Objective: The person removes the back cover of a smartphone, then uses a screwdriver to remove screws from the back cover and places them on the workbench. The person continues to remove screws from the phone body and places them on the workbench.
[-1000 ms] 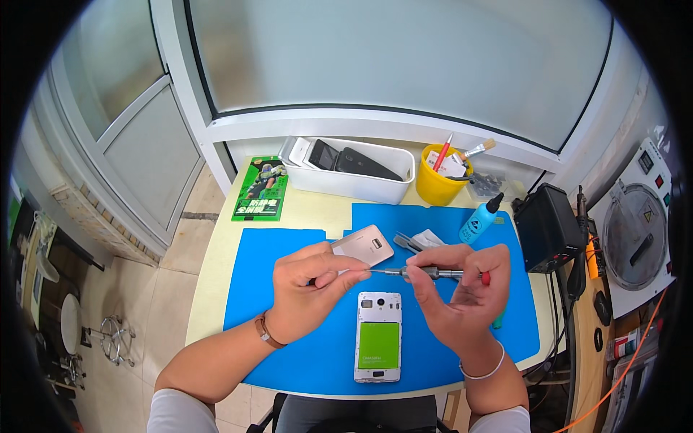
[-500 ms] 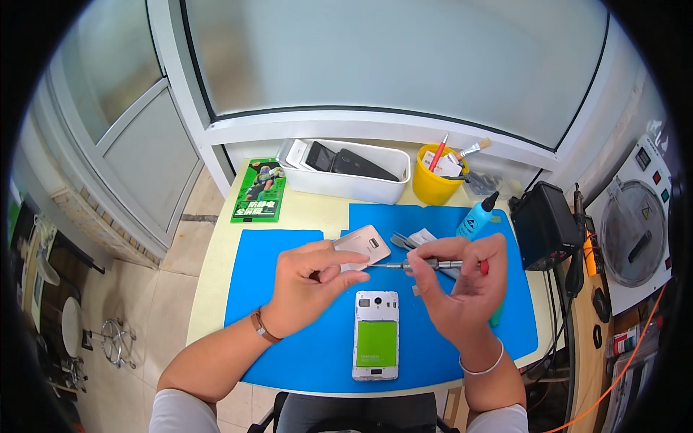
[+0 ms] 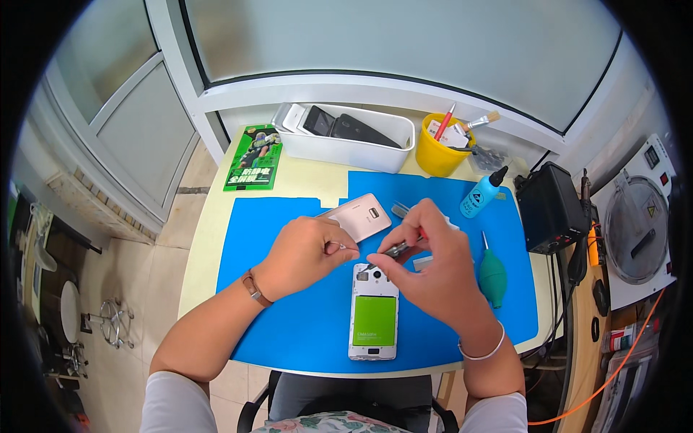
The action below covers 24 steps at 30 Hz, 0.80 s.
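An opened white phone (image 3: 372,353) with a green battery (image 3: 375,321) in it lies on the blue mat (image 3: 289,339). Held in my right hand (image 3: 437,278) is a screwdriver (image 3: 396,250), its shaft slanting down toward the phone's top end by the camera. Where exactly its tip rests is hard to see. My left hand (image 3: 307,252) is closed in a pinch just left of the phone's top end; what lies between its fingertips is too small to name. Behind both hands sits a rose-gold back cover (image 3: 367,218), partly covered by my left hand.
To the right are a green air blower (image 3: 493,280), a blue bottle (image 3: 479,198) and a black box-shaped device (image 3: 552,209). Along the back stand a white bin (image 3: 346,153) with several phones, a yellow cup (image 3: 435,155) of tools and a green packet (image 3: 253,159).
The screwdriver has swung from level between both hands to pointing down at the phone's top. My left fingers have come off its shaft and closed. The view has shifted slightly.
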Tool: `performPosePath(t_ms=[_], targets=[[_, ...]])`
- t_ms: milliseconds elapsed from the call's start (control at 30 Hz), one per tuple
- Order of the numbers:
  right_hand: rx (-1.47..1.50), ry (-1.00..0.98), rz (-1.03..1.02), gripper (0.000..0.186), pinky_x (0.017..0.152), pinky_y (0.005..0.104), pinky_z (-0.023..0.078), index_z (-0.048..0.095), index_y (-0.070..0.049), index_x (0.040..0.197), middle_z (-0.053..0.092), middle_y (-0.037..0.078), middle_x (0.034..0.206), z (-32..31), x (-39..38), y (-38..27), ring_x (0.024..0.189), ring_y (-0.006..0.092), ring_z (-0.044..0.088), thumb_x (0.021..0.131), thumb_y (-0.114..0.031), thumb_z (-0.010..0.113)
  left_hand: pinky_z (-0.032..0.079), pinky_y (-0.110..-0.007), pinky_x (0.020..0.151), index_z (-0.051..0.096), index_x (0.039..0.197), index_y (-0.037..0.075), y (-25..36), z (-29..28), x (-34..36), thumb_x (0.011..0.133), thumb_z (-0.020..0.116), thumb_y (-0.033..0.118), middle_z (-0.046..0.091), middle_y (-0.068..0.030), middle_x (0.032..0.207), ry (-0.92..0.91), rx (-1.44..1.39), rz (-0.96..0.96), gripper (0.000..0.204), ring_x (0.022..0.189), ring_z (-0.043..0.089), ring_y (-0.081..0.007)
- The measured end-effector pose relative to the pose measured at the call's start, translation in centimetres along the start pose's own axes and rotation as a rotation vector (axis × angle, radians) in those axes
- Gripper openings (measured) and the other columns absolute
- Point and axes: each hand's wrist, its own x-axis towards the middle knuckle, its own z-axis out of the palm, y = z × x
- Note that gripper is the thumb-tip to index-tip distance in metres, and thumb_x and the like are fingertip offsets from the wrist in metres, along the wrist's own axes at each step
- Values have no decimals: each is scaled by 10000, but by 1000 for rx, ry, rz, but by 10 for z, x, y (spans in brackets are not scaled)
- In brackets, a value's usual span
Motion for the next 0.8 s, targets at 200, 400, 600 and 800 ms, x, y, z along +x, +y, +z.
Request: performPosePath(t_ms=[200,400,600,800], targets=[[-55,-32,14,471,681,279,640,438,-97,931,729,118,845,10,1,15,874,198,793,826,-2,887,455,-354,546,845,906,126,-4,2,1,837,870,156,636,-33,640,-26,48,-31,80,585,578,-206],[-110,-28,8,469,678,283,641,440,-97,927,729,119,845,12,2,20,856,191,791,824,-5,889,473,-377,555,847,897,151,-11,6,1,838,861,178,630,-24,633,-60,33,-38,66,590,610,-226],[-81,-55,21,454,677,279,640,461,-93,926,727,114,844,8,2,15,839,192,792,819,-11,895,470,-374,563,852,885,146,-2,4,1,812,891,188,621,-30,624,-88,19,-61,93,586,606,-217],[-91,-98,-16,411,677,271,633,503,-81,932,722,103,843,7,0,13,830,196,794,825,-36,897,482,-294,590,843,893,79,-10,9,1,815,899,117,717,-52,719,-113,-121,-47,103,609,607,-146]])
